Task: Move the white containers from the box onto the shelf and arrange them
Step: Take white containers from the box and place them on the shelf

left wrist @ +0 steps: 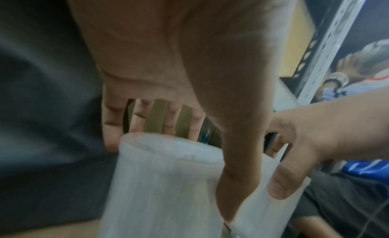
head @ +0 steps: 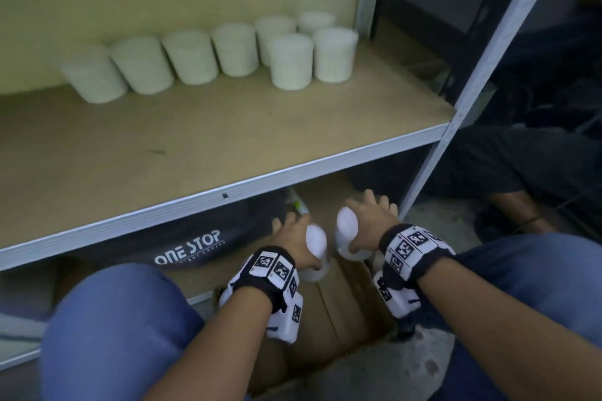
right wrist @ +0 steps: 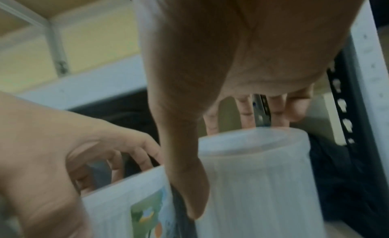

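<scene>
Hands first: we have one round white plastic container in each. Our left hand (head: 294, 238) wraps its thumb and fingers around a white container (head: 315, 251) near the bottom middle of the head picture. Our right hand (head: 371, 218) curls the same way around a second white container (head: 348, 233), just to the right of the first. In the right wrist picture the left one shows a green and orange sticker (right wrist: 147, 213) on its side.

Both containers sit above the open brown cardboard box (head: 342, 312), which lies on the floor between our blue knees at the bottom of the picture. So we think we are at the lifting step, with this pair just out of the box.

Up in the top middle of the head picture, the tan wooden shelf board (head: 163, 146) already holds a row of eight white tubs (head: 234, 49) along the back wall, with two of them starting a front row on the right.

Next, we think both hands must rise past the grey metal shelf edge (head: 228, 192) and not bump it. Then we should set the pair down upright beside the front two tubs, keeping the row neat.
</scene>
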Demonstrator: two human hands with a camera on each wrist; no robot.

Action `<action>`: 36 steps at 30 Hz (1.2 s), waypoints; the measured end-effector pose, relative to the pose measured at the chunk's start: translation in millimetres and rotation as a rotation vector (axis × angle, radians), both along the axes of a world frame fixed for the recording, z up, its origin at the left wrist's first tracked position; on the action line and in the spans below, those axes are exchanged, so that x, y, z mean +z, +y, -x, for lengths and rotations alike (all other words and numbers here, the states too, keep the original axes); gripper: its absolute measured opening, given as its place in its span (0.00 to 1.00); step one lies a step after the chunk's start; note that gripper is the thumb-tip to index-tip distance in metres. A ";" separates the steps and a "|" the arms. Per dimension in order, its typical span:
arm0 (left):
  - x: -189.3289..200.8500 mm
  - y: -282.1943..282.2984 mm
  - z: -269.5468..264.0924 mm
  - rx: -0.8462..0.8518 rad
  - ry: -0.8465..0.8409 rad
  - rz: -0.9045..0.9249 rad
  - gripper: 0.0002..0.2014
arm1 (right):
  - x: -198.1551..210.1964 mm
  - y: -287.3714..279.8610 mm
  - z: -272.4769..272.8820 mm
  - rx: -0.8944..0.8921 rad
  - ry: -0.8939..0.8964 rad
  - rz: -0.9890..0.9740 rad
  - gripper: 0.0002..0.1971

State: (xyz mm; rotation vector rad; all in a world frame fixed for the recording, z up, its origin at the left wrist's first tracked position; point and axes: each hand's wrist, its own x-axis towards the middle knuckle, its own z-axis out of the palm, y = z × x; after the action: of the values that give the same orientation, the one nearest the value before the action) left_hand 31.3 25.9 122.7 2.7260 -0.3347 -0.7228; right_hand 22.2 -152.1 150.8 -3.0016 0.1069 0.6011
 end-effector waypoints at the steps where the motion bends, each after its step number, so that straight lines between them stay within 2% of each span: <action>1: 12.9 2.4 1.9 -0.004 -0.013 0.013 0.44 | 13.8 -0.3 3.2 0.011 -0.025 -0.012 0.43; 8: 104.5 23.9 17.7 -0.018 -0.147 0.105 0.40 | 109.3 6.0 21.0 0.079 -0.160 -0.126 0.45; 11: 139.7 32.6 24.5 -0.017 -0.269 0.146 0.41 | 146.0 15.7 24.4 0.117 -0.221 -0.163 0.42; 17: 196.6 56.2 21.8 0.034 -0.424 0.156 0.38 | 192.9 41.5 17.9 0.154 -0.385 -0.203 0.41; 21: 212.5 74.3 7.9 0.088 -0.486 0.149 0.38 | 200.6 59.3 0.6 0.156 -0.434 -0.294 0.41; 26: 217.9 95.1 -8.4 0.175 -0.520 0.136 0.36 | 191.0 82.9 -24.3 0.151 -0.454 -0.373 0.39; 36: 192.5 122.7 -21.2 0.295 -0.505 0.114 0.35 | 162.7 106.5 -54.5 0.139 -0.418 -0.405 0.35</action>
State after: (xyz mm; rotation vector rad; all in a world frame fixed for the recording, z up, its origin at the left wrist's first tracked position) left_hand 52.5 148.6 315.2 2.7283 -0.0699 0.0664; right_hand 76.7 -45.6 313.5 -2.6756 -0.2230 -0.0132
